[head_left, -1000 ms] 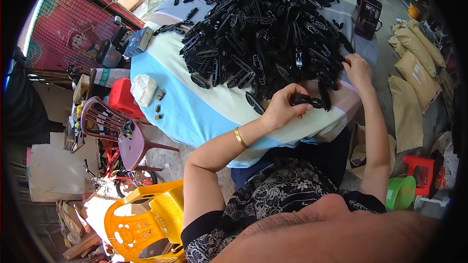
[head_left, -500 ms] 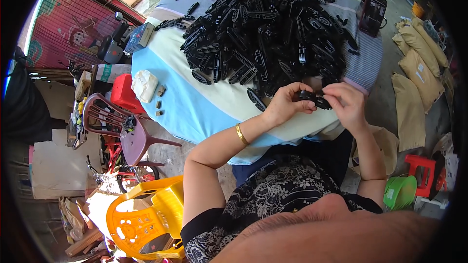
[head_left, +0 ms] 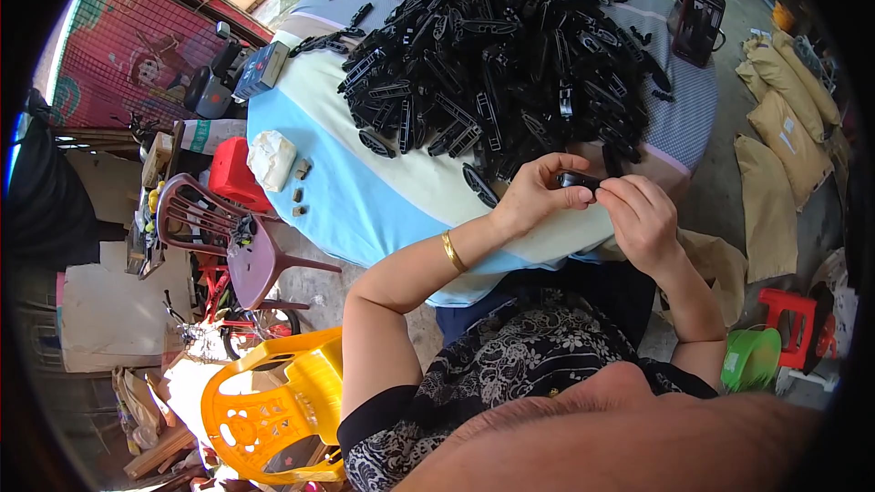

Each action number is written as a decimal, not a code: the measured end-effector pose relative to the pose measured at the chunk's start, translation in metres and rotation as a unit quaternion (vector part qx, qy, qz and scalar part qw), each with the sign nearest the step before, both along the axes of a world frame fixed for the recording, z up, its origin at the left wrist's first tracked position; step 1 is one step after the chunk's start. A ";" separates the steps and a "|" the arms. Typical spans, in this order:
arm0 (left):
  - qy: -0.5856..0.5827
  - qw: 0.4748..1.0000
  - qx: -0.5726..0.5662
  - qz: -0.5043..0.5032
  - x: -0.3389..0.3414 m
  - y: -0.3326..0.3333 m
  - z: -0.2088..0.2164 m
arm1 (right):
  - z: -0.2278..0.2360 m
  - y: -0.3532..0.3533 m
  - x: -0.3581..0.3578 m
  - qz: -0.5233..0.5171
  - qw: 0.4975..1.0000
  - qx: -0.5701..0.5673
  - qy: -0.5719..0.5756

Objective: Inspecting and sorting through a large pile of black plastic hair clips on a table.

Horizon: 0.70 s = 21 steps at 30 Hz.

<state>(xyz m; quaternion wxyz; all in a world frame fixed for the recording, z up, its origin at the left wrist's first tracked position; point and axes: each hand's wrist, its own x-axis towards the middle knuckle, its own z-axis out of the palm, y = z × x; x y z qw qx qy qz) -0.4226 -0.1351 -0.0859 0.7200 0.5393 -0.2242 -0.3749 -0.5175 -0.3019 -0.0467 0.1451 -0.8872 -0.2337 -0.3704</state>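
Between both hands is a small oblong black plastic part [head_left: 578, 180], held over the near edge of the cloth. My left hand [head_left: 538, 194], with a gold bracelet [head_left: 452, 251] on its wrist, pinches it between thumb and fingers. My right hand [head_left: 638, 216] closes its fingertips on the part's right end; whether a second piece is in them is hidden. Just beyond the hands lies a large heap of similar black plastic parts [head_left: 488, 46]. One loose oval part [head_left: 478, 185] rests on the cloth left of my left hand.
The striped cloth [head_left: 365, 210] covers a round table. A phone [head_left: 698, 24] stands upright at its right edge. On the left are a white bundle [head_left: 271, 160], small brownish blocks [head_left: 299, 194] and a blue box [head_left: 262, 70]. Around it: a purple chair [head_left: 260, 264], a yellow chair [head_left: 273, 410], brown sacks [head_left: 766, 210].
My right hand has shifted left and slightly lower, against the part's end. A second dark piece seen by its fingers before no longer shows there. My left hand stays in place.
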 end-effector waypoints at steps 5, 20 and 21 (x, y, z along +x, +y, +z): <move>-0.028 0.999 -0.019 -0.021 0.001 0.000 0.002 | -0.007 -0.002 -0.001 -0.006 0.984 0.166 0.058; 0.174 0.978 0.030 -0.108 0.000 0.002 0.001 | -0.004 -0.004 -0.002 0.094 0.993 0.069 0.019; 0.154 0.979 0.055 -0.122 0.001 0.002 0.002 | -0.004 -0.006 -0.003 0.094 0.994 0.051 0.016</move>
